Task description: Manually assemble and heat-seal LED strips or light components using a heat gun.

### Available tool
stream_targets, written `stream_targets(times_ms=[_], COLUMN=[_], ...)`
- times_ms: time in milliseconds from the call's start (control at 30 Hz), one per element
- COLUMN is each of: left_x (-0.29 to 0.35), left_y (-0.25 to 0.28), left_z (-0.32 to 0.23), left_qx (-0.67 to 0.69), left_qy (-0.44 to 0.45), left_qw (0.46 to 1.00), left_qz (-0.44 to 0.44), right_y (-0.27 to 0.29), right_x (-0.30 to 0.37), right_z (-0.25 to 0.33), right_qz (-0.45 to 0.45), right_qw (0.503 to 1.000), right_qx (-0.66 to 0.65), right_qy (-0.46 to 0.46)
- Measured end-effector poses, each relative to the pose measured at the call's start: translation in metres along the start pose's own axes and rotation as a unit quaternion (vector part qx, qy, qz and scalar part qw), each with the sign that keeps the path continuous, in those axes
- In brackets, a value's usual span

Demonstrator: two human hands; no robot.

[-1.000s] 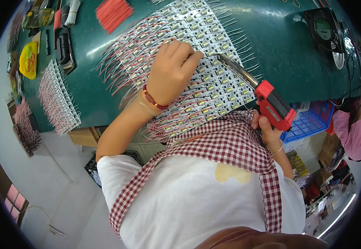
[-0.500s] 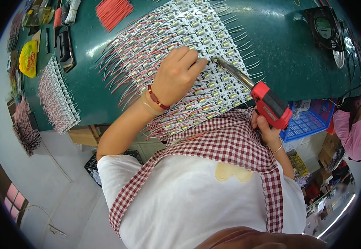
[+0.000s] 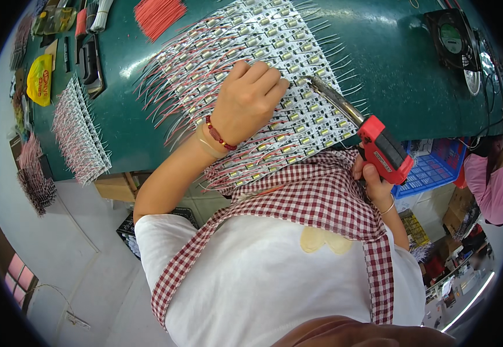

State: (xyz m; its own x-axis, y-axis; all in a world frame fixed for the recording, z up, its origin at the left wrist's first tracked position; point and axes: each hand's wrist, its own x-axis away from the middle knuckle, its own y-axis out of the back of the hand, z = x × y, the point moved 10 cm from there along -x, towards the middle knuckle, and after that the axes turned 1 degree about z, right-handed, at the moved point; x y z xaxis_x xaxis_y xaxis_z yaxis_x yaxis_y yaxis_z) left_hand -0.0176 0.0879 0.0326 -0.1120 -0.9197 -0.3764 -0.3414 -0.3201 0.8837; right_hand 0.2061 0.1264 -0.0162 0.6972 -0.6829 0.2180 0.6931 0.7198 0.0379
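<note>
A sheet of white circuit boards (image 3: 306, 130) lies on the green bench, with rows of yellowish components. Red and dark wires (image 3: 167, 87) fan out from its left side, and short pale wire ends stick out on the right. My left hand (image 3: 250, 99) is over the middle of the sheet, fingers curled and closed; whatever is between the fingertips is hidden. My right hand (image 3: 373, 180) grips a red and black soldering gun (image 3: 385, 151) at the sheet's near right edge. Its metal barrel slants up and left, the tip over the boards just right of my left fingers.
Red wires (image 3: 159, 17) lie in a bundle at the back. Another wired board stack (image 3: 80, 133), a yellow bag (image 3: 39, 81) and a black-handled tool (image 3: 91, 66) are at left. A black round device (image 3: 451, 37) stands at far right, above a blue crate (image 3: 433, 168). A pink-sleeved person (image 3: 488, 188) is beyond.
The soldering gun has shifted slightly right, its tip farther from my left fingers. My left hand has barely moved and remains closed.
</note>
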Motion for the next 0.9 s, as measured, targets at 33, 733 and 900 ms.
stream_targets(times_ms=[33, 733, 900], left_x=[0.0, 0.012, 0.011], left_y=[-0.001, -0.008, -0.007], left_z=[-0.001, -0.011, -0.01], left_qx=[-0.009, 0.08, 0.087], left_qy=[-0.005, 0.042, 0.044], left_qw=[1.0, 0.996, 0.995], left_qz=[0.003, 0.01, -0.001], right_y=[0.0, 0.005, 0.002], right_x=[0.0, 0.023, 0.021], right_z=[0.0, -0.017, -0.015], right_qz=[0.003, 0.01, 0.02], right_qw=[1.0, 0.999, 0.999], right_qx=[0.001, 0.021, 0.037], right_qy=[0.003, -0.024, -0.01])
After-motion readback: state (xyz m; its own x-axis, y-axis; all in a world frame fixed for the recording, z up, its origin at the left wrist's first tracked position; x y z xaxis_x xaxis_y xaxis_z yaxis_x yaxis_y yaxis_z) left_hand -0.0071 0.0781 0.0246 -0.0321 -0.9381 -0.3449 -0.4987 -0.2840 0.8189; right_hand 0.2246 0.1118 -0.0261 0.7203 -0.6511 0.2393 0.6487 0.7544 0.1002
